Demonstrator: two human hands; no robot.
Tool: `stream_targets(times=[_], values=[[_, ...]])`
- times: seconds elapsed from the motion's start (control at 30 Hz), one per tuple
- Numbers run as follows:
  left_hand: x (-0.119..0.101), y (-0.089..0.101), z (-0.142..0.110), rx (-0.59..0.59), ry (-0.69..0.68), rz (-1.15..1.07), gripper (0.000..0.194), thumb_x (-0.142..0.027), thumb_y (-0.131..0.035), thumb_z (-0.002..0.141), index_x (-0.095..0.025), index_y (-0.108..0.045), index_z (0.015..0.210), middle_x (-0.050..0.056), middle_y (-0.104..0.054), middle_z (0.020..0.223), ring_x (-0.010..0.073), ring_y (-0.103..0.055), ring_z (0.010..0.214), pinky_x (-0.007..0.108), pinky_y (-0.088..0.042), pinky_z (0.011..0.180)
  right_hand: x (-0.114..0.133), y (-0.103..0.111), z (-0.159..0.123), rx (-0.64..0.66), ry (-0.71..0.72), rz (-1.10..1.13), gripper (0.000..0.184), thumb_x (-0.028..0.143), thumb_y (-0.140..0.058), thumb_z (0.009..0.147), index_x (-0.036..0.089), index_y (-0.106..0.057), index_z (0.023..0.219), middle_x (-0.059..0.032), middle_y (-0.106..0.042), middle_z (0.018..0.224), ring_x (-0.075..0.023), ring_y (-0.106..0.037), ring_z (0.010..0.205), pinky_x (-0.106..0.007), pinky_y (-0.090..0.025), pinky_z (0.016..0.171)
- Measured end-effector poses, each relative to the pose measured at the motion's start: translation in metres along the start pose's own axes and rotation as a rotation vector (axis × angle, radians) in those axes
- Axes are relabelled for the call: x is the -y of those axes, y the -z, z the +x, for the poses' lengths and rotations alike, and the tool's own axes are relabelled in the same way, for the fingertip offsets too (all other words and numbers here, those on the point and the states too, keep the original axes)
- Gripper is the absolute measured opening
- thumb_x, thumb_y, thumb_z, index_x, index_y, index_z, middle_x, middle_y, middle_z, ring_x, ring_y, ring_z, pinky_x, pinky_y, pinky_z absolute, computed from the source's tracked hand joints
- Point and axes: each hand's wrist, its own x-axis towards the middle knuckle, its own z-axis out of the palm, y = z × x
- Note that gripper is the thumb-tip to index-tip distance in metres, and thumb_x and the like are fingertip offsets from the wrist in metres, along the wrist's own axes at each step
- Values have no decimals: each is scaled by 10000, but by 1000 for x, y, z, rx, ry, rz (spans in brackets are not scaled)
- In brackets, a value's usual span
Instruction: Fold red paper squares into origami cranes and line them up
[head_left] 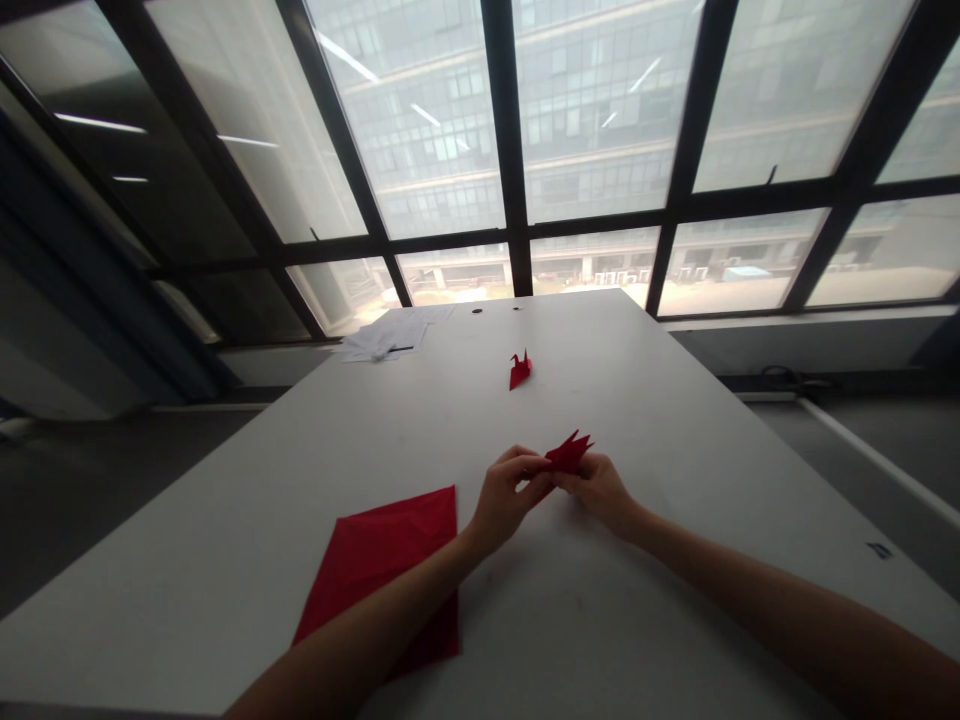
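Left hand (501, 497) and right hand (602, 491) both pinch folded red paper (568, 456) between them; its spikes point forward-right.

Left hand (504, 495) and right hand (602, 492), meeting at the folded red paper (570, 453), block the straight way to the red origami crane (519, 371); wide lanes of white tabletop (611, 370) flank the crane, bounded leftward by loose papers (386, 336) (the left forearm (375, 628) bars the red paper sheet (390, 540))
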Motion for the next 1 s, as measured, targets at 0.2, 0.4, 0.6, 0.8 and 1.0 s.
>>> stream_targets(times=[0.2, 0.4, 0.6, 0.8, 1.0], values=[[7, -1, 2, -26, 186, -213, 388, -275, -779, 803, -173, -642, 1151, 14, -661, 789, 147, -637, 711, 277, -543, 695, 2, 0, -1, -52, 20, -6, 228, 354, -790, 745, 177, -780, 888, -57, -769, 859, -213, -668, 763, -338, -522, 739], [7, -3, 1, 27, 310, -228, 282, -328, -797, 776, -137, -733, 974, 61, -719, 835, 165, -649, 745, 272, -525, 703, 5, -1, -1, -134, -44, -10, 259, 400, -784, 735, 144, -751, 762, -64, -741, 733, -195, -645, 661, -314, -512, 644], [8, -1, 1, 101, 397, -156, 294, -387, -773, 791, -114, -777, 901, 83, -728, 766, 169, -626, 679, 272, -499, 644, 3, -1, 0, -182, -64, -13, 309, 435, -779, 738, 137, -702, 708, -42, -699, 661, -160, -594, 592, -276, -467, 565], [4, 0, 1, 190, 450, -178, 329, -424, -775, 780, -112, -775, 886, 76, -724, 775, 157, -607, 657, 259, -459, 619, 0, -1, 0, -189, -70, -41, 355, 463, -790, 722, 138, -664, 655, -22, -650, 608, -137, -534, 549, -264, -423, 519], [7, 1, 4, -5, 519, -421, 318, -393, -836, 727, -107, -788, 855, 95, -740, 804, 142, -605, 671, 261, -450, 649, -1, -2, 4, -215, -4, -57, 380, 519, -696, 810, 165, -674, 948, -39, -676, 784, -156, -569, 644, -271, -463, 559]])
